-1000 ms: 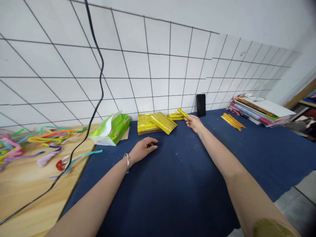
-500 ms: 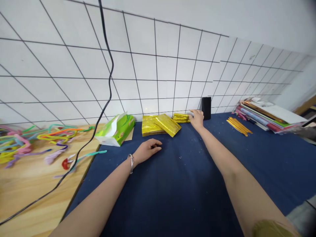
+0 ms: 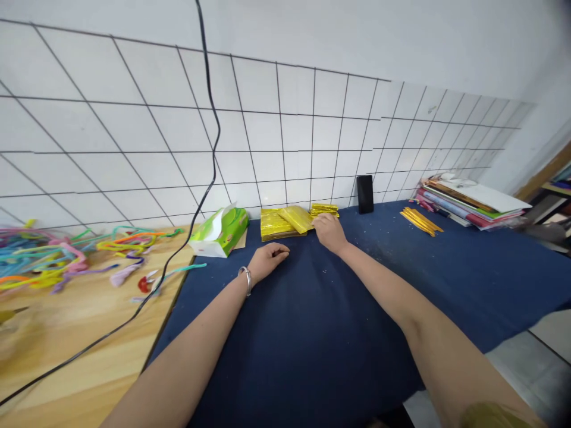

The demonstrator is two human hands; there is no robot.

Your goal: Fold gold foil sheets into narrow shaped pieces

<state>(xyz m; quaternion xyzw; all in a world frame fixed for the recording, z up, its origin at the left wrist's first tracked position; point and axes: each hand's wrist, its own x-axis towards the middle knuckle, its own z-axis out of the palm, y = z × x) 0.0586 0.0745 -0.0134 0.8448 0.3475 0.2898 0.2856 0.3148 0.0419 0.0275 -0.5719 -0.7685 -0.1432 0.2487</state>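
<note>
My right hand [image 3: 330, 233] reaches to the back of the table, its fingers curled over the right edge of a stack of shiny gold foil sheets [image 3: 296, 219]. That stack lies aslant on a wider gold foil pile [image 3: 273, 224] and looks slightly bent. Just behind my fingers is a narrow gold foil bundle [image 3: 324, 209]. My left hand [image 3: 269, 260], with a silver bangle at the wrist, rests in front of the wider pile. Its thumb and fingertips come together, and nothing shows between them.
A green tissue box [image 3: 220, 232] stands left of the foil. Colourful fuzzy stems [image 3: 66, 261] lie on the wooden table, crossed by a black cable [image 3: 178, 252]. A black phone [image 3: 364, 194] leans on the tiled wall. Gold strips [image 3: 421, 221] and stacked papers [image 3: 473, 202] lie right.
My right hand has moved left from beside the narrow bundle to the edge of the slanted foil stack. My left fingers have drawn together. The view has turned slightly right.
</note>
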